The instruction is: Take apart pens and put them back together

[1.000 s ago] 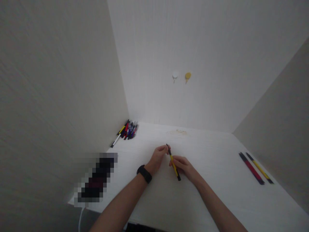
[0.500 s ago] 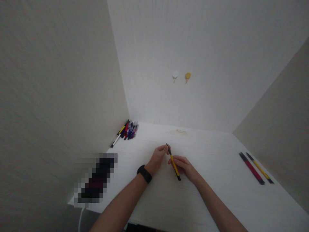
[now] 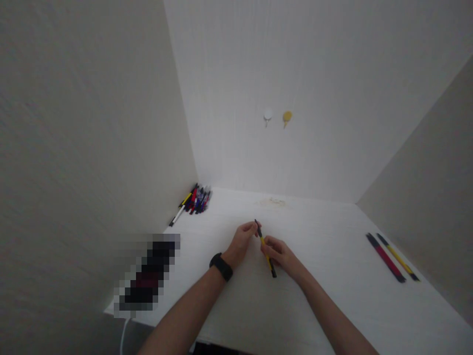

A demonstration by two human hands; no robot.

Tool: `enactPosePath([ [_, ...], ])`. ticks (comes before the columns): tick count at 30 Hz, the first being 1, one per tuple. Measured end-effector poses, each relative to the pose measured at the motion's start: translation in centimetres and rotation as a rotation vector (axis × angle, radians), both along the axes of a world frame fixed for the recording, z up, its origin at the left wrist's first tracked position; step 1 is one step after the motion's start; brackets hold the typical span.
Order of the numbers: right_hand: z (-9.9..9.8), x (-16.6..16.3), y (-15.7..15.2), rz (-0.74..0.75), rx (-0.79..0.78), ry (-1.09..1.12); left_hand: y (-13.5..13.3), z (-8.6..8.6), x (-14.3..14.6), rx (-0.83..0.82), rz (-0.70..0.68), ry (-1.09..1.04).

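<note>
No legible text anywhere.

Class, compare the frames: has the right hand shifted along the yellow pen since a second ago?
Yes, slightly: the right hand slid up the yellow pen, towards the wall hooks; the left hand stayed.

Single head-worn view, directed forward and down, white table seen from close above, both forearms entering from the bottom edge, walled corner faced ahead, pile of pens framed at far left.
</note>
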State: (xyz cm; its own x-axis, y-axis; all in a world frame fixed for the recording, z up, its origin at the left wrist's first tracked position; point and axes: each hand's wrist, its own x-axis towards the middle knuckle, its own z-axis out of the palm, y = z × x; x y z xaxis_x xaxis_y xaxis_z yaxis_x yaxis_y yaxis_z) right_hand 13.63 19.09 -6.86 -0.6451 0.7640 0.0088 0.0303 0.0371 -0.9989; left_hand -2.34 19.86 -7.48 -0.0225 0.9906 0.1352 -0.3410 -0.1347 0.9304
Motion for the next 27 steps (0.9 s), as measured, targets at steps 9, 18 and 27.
enactPosePath([
  [9, 0.3, 0.3, 0.0, 0.035, 0.032, -0.005, 0.0, 0.0, 0.0, -0.018, -0.010, 0.023],
  [18, -0.7, -0.1, 0.3, -0.011, -0.003, -0.008, 0.0, 0.2, 0.0, -0.002, -0.007, 0.043],
  [27, 0.6, 0.1, -0.2, 0.012, -0.037, 0.006, 0.2, -0.5, -0.1, 0.012, -0.012, 0.043],
])
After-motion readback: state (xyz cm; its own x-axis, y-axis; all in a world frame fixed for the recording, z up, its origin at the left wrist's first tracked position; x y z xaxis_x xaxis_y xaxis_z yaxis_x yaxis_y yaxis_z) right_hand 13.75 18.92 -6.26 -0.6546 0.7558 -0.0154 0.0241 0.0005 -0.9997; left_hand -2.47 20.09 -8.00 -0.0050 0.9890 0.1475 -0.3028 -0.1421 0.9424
